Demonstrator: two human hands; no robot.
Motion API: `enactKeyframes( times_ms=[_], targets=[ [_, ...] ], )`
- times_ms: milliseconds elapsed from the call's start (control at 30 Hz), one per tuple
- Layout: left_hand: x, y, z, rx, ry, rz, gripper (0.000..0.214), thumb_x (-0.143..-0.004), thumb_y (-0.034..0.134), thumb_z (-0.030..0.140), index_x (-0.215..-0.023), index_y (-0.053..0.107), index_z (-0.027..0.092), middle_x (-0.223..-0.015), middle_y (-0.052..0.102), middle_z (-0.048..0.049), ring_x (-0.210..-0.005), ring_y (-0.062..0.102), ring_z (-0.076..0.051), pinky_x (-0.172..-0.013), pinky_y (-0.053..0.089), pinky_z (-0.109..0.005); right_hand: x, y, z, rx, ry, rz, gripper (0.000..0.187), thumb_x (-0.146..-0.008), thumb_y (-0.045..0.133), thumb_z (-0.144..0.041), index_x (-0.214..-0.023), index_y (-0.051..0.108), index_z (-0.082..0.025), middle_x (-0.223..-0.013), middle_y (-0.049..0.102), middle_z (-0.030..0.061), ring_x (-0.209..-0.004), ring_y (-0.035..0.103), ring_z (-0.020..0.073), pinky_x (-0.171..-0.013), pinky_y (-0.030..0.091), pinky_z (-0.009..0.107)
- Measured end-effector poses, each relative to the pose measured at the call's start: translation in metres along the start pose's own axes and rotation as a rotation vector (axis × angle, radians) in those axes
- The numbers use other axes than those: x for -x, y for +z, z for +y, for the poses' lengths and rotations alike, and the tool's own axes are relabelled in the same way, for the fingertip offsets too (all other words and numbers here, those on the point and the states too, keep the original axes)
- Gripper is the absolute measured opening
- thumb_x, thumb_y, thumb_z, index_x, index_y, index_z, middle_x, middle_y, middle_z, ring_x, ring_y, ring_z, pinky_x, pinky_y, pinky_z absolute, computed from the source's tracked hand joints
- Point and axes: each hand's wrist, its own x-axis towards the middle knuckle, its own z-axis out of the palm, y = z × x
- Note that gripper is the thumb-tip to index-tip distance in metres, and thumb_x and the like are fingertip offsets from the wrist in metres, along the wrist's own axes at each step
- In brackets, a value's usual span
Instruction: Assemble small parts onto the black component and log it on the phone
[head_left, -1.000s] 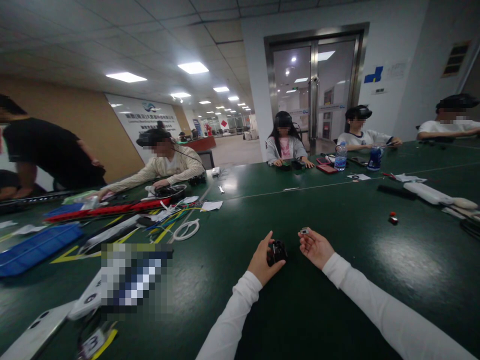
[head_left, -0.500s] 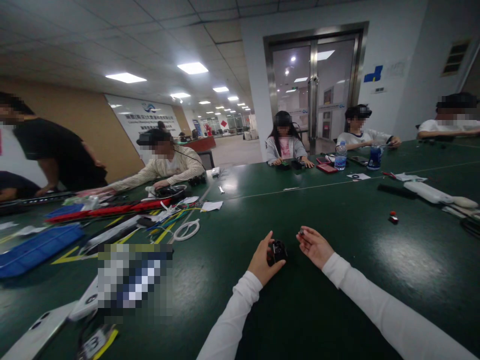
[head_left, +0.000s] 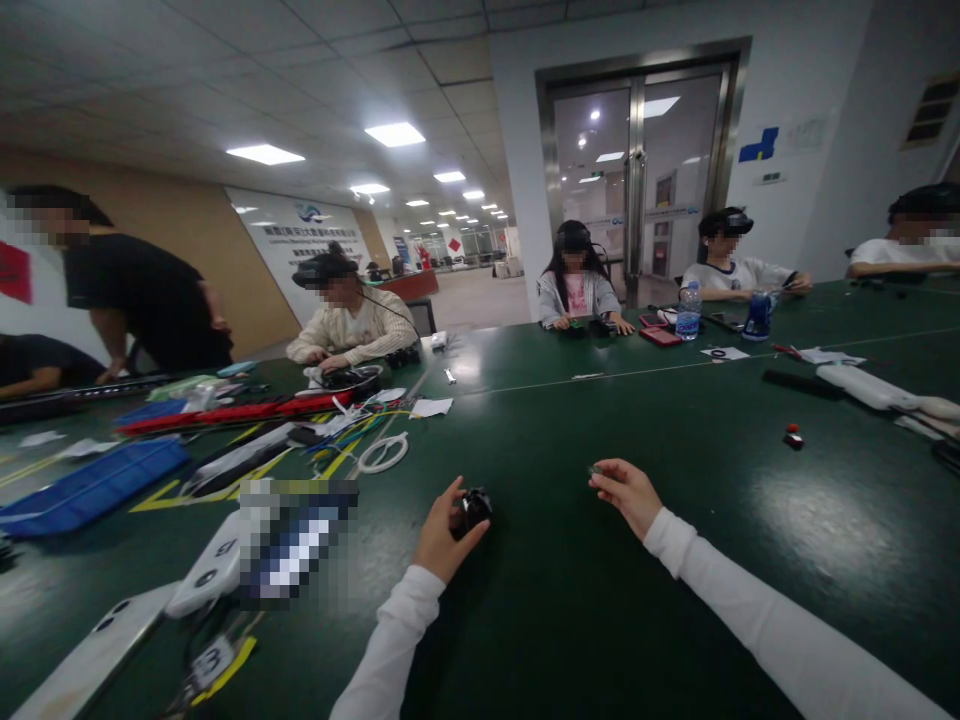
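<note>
black part (head_left: pixel 474 507): small dark gadget, down at green desk (head_left: pixel 570 600) near front middle, gripped from its left
left hand (head_left: pixel 441 537): clenched round black part, thumb up over it
right hand (head_left: pixel 631 493): well apart to the right, fingertips pinched on tiny piece (head_left: pixel 596 468) just above desk; too small to tell what
nearby: white cable loop (head_left: pixel 382 452) up-left of left hand, small red item (head_left: pixel 792 436) far right
others: co-worker (head_left: pixel 352 330) seated across desk
</note>
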Motion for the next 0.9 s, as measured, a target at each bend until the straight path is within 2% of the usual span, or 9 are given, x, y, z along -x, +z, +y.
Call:
enactKeyframes(
  times_ms=[100, 200, 333, 467, 567, 700, 900],
  targets=[
    [0.013, -0.027, -0.026, -0.035, -0.069, 0.041, 0.068, -0.064, 0.057, 0.042, -0.122, 0.030, 0.018, -0.109, 0.048, -0.0087, -0.084, 0.056, -0.017, -0.075, 0.047, -0.036, 0.006, 0.019, 0.004, 0.158, -0.087, -0.087, 0.024, -0.065, 0.063, -0.023, -0.087, 0.057, -0.018, -0.085, 0.060, 0.0016, -0.079, 0.058, 0.0145, -0.063, 0.049, 0.026],
    [0.024, -0.043, -0.039, -0.045, -0.102, 0.076, 0.070, -0.062, 0.057, 0.044, -0.121, 0.031, 0.017, -0.111, 0.046, -0.0102, -0.086, 0.056, -0.020, -0.075, 0.047, -0.039, 0.011, 0.050, 0.015, 0.278, -0.118, -0.190, 0.024, -0.064, 0.064, -0.024, -0.085, 0.057, -0.016, -0.081, 0.061, 0.0022, -0.074, 0.059, 0.0151, -0.062, 0.050, 0.028],
    [0.031, -0.048, -0.043, -0.049, -0.070, 0.068, 0.069, -0.062, 0.058, 0.041, -0.121, 0.031, 0.019, -0.112, 0.044, -0.0100, -0.087, 0.055, -0.021, -0.074, 0.047, -0.040, 0.014, 0.109, 0.037, 0.441, -0.249, -0.260, 0.023, -0.064, 0.063, -0.024, -0.086, 0.060, -0.017, -0.086, 0.061, 0.0026, -0.072, 0.060, 0.0137, -0.066, 0.049, 0.027],
    [0.034, -0.046, -0.045, -0.053, -0.004, 0.069, 0.067, -0.063, 0.058, 0.035, -0.122, 0.031, 0.019, -0.112, 0.044, -0.0108, -0.084, 0.056, -0.019, -0.073, 0.048, -0.038, 0.014, 0.170, 0.059, 0.551, -0.325, -0.291, 0.020, -0.065, 0.060, -0.020, -0.084, 0.062, -0.018, -0.083, 0.061, 0.0017, -0.066, 0.059, 0.0117, -0.062, 0.049, 0.023],
    [0.037, -0.047, -0.047, -0.043, 0.019, 0.065, 0.065, -0.064, 0.057, 0.031, -0.122, 0.030, 0.020, -0.113, 0.044, -0.0111, -0.083, 0.056, -0.018, -0.071, 0.048, -0.037, 0.012, 0.201, 0.069, 0.572, -0.349, -0.270, 0.020, -0.063, 0.060, -0.015, -0.082, 0.062, -0.019, -0.081, 0.060, 0.0008, -0.064, 0.058, 0.0112, -0.062, 0.048, 0.023],
    [0.040, -0.048, -0.045, -0.007, 0.012, 0.054, 0.066, -0.063, 0.057, 0.026, -0.123, 0.029, 0.021, -0.116, 0.042, -0.0113, -0.083, 0.056, -0.018, -0.070, 0.049, -0.036, 0.008, 0.217, 0.075, 0.591, -0.370, -0.237, 0.021, -0.063, 0.057, -0.011, -0.082, 0.061, -0.019, -0.081, 0.059, 0.0008, -0.063, 0.055, 0.0111, -0.066, 0.046, 0.024],
    [0.041, -0.047, -0.044, 0.010, -0.012, 0.056, 0.066, -0.063, 0.058, 0.026, -0.123, 0.030, 0.021, -0.116, 0.042, -0.0114, -0.082, 0.056, -0.018, -0.069, 0.049, -0.036, 0.005, 0.214, 0.074, 0.593, -0.389, -0.259, 0.025, -0.063, 0.053, -0.007, -0.083, 0.061, -0.019, -0.084, 0.059, 0.0012, -0.067, 0.056, 0.0112, -0.067, 0.046, 0.023]
  ],
)
